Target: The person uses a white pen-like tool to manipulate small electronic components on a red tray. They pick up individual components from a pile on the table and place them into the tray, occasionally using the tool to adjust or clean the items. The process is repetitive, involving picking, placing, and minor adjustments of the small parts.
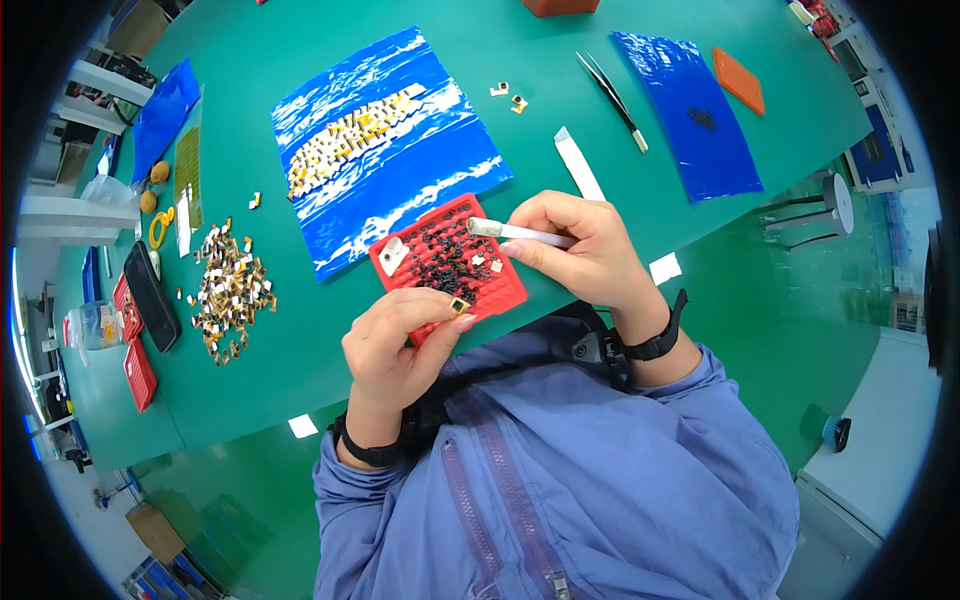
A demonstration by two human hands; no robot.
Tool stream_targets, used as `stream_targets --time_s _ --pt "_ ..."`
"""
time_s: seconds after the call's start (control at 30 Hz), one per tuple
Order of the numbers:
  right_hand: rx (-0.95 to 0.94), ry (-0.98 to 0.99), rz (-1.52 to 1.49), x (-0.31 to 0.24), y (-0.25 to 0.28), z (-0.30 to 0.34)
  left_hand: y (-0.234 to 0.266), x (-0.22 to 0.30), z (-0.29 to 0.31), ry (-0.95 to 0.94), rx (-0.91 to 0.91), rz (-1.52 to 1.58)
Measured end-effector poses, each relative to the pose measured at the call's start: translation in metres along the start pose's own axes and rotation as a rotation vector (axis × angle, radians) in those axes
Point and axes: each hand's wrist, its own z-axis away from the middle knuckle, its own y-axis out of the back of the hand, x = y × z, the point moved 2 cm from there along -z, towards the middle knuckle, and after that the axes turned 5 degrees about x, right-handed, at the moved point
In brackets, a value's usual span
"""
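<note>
A green table [300, 350] carries two blue sheets [385, 150] [690, 110], a red tray [450, 262], tweezers [612, 88], an orange pad [739, 80], and a heap of small parts [232, 290].

Person in a blue-violet zip-front jacket [560, 480] with long sleeves gathered at the cuffs. Each wrist carries a black band: left wristband [365, 452], right wristband [660, 340]. Both hands are bare.

We have one view only, a wide fisheye worn on the head, looking steeply down and forward over our own chest onto the green table [560, 110]. It sits close: our left hand [395, 345] and right hand [580, 245] fill the middle, forearms entering from below, and straight edges bend near the dark rim
</note>
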Motion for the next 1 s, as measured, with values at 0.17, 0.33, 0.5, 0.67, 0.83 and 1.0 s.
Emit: stream_targets --time_s 0.17,0.33,0.5,0.67,0.83,1.0 --pt "0.001 0.023 0.005 0.0001 0.0003 -0.0002 -0.0011 -0.0008 0.0 -0.011 0.003 0.011" --pt "0.021 0.036 -0.007 0.001 -0.0015 0.0008 -0.0013 -0.0011 -0.0007 -0.033 -0.003 -0.007" --pt "0.0 0.024 0.015 0.0004 0.0 0.0004 -0.0013 -0.0005 -0.0016 -0.052 -0.001 -0.023" --pt "0.011 0.025 0.026 -0.0002 0.0002 0.0007 -0.0015 0.0003 -0.0009 -0.029 -0.001 -0.042" --pt "0.021 0.04 0.032 0.0 -0.0003 0.0008 -0.0013 0.0004 -0.0004 -0.038 0.006 -0.051" --pt "0.038 0.075 0.046 0.0008 -0.0001 0.0019 -0.0011 0.0009 0.0011 -0.05 0.012 -0.068"
